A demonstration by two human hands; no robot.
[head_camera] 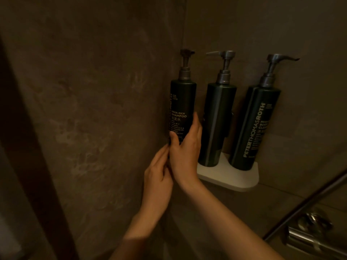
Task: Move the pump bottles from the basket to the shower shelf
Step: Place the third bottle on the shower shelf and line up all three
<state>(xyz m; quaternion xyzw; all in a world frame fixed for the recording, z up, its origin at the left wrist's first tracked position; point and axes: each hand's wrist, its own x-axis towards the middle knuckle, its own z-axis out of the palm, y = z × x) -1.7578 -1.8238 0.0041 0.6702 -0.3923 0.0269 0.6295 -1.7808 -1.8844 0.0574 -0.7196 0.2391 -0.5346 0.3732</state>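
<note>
Three dark green pump bottles stand upright in a row at the white shower shelf (pixel 231 180) on the wall. My right hand (pixel 185 147) grips the lower body of the left one, the shampoo bottle (pixel 183 102), thumb in front and fingers round its right side. My left hand (pixel 158 177) touches the same bottle's bottom left, fingers against it; the bottle's base and the shelf's left end are hidden behind both hands. The middle bottle (pixel 216 121) and the right bottle (pixel 255 128), with white lettering, sit in the shelf's cut-outs. No basket is in view.
The brown tiled shower wall (pixel 93 109) fills the left and back. A metal shower bar (pixel 308 201) slants up at the lower right above a chrome mixer valve (pixel 309 231). A dark frame edge (pixel 37 147) runs down the left.
</note>
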